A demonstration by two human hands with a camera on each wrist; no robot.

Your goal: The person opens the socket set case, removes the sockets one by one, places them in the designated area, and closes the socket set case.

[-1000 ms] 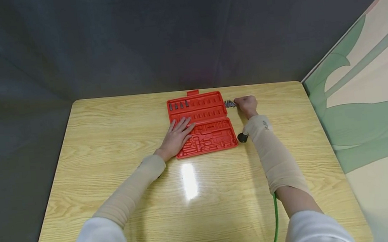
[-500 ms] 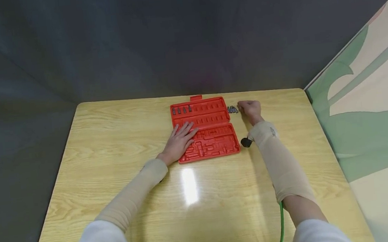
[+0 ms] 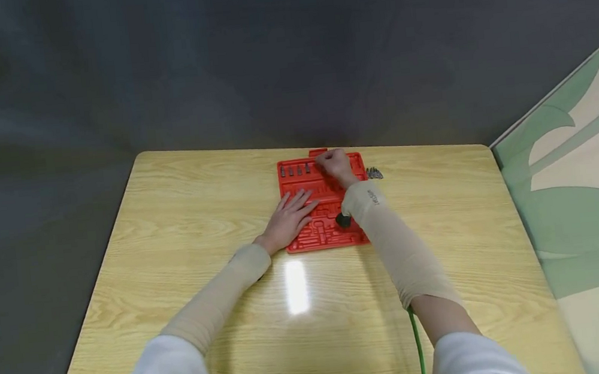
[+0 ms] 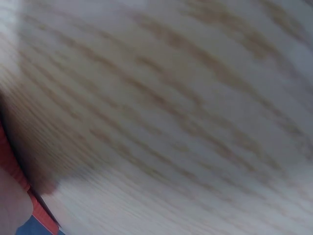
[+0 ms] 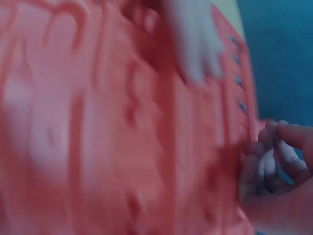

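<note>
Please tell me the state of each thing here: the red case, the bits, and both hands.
Case: open, flat on the table.
Bits in case: seated in the far row.
Loose bits: on the table, right of the case.
Left hand: flat on the case.
Right hand: curled over the far row; what it holds is hidden.

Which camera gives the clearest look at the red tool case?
The head view: the whole red tool case lies sharp on the table. The right wrist view shows it blurred and close; the left wrist view catches only an edge.
</note>
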